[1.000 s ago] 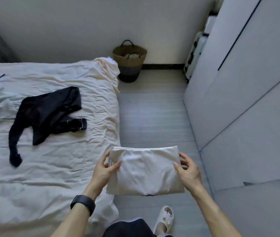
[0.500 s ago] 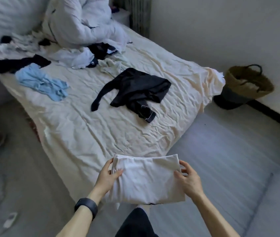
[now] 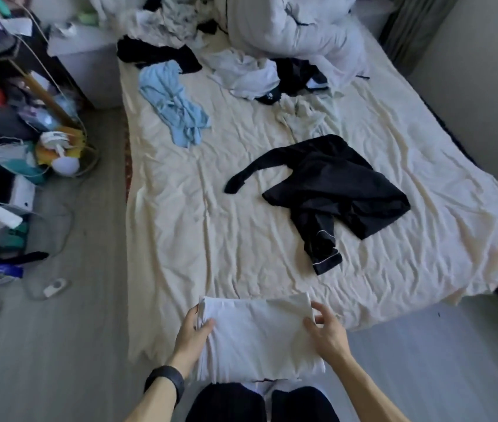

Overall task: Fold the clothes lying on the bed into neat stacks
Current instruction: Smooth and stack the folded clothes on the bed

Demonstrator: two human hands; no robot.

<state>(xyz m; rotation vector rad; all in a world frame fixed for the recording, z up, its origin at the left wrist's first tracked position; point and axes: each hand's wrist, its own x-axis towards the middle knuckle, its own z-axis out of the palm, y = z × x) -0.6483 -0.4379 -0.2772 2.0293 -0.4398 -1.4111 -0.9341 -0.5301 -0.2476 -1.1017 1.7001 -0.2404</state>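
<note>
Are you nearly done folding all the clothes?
Not nearly. One white cloth is folded, held by the left hand and right hand. No stack shows yet. The black top, the blue garment and the heap at the far end lie unfolded.

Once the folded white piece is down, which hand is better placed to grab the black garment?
Probably right. The black garment lies right of centre on the bed, beyond the right hand; the left hand would cross over.
</note>
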